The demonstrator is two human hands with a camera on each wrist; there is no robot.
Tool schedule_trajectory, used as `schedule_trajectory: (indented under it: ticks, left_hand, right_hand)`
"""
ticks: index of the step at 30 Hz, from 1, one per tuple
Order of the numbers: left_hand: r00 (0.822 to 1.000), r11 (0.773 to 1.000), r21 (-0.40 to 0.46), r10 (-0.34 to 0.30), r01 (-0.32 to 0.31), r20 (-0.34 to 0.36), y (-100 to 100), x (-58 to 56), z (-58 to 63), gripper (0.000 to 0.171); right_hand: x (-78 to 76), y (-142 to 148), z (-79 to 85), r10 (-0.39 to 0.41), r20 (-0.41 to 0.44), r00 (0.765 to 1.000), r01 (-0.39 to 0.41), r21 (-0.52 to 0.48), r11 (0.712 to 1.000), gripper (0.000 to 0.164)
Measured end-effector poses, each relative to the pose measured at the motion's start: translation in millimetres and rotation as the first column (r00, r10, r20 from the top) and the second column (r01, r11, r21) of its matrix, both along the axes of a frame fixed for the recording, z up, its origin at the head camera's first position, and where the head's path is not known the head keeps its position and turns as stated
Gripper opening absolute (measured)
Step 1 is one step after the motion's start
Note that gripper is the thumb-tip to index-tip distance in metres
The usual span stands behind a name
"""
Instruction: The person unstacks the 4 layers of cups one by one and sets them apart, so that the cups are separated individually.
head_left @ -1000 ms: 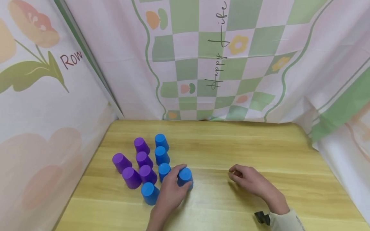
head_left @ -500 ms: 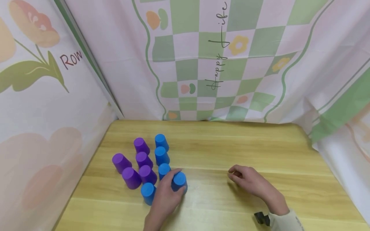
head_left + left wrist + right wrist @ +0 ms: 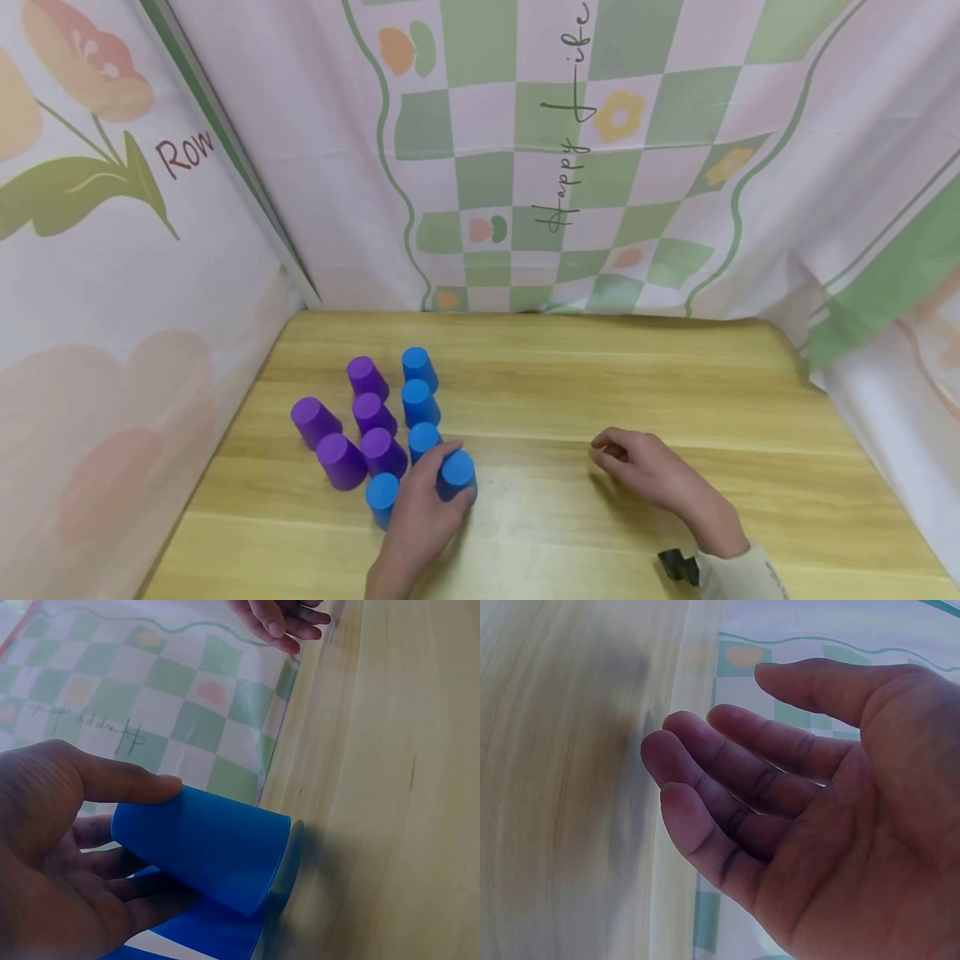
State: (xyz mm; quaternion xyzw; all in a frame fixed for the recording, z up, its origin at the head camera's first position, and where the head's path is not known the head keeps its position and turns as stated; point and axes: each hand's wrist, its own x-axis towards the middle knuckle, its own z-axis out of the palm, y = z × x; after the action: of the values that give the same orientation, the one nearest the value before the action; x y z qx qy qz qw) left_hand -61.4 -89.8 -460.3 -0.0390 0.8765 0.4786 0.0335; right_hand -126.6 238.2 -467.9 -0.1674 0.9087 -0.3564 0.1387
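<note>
My left hand (image 3: 426,508) grips an upside-down blue cup (image 3: 457,477), thumb on the near side and fingers round the far side. In the left wrist view, that cup (image 3: 210,844) has its rim at or just above the wood; I cannot tell which. Another blue cup (image 3: 382,498) stands left of the hand, partly hidden by it. Behind the hand, a column of blue cups (image 3: 420,403) runs toward the back. My right hand (image 3: 648,471) holds nothing at the right; its fingers (image 3: 690,817) are loosely curled in the right wrist view.
Several purple cups (image 3: 341,461) stand upside down left of the blue ones. The wooden table (image 3: 570,375) meets a patterned curtain (image 3: 540,183) at the back and a printed cloth wall (image 3: 150,358) at the left. A small black object (image 3: 678,567) sits by the right sleeve.
My left hand has moved left and slightly nearer with the blue cup, bringing it closer to the other blue cups. The right hand has stayed nearly still.
</note>
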Motion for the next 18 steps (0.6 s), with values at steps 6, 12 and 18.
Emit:
schedule_trajectory:
  ticks: [6,12,18]
  left_hand:
    - [1.000,1.000,0.015,0.008,-0.008,0.006,-4.2,3.9,0.7,0.061]
    - [1.000,1.000,0.009,0.015,-0.015,0.005,-7.3,7.0,0.3,0.061]
    - [1.000,1.000,0.000,0.003,-0.003,-0.009,-8.1,8.5,-0.3,0.061]
  right_hand:
    - [0.8,0.5,0.8,0.014,0.001,1.000,-0.014,-0.014,1.000,0.028]
    - [1.2,0.6,0.5,0.002,0.008,1.000,-0.002,-0.004,1.000,0.028]
    - [2.5,0.9,0.9,0.019,-0.002,1.000,-0.019,-0.015,1.000,0.028]
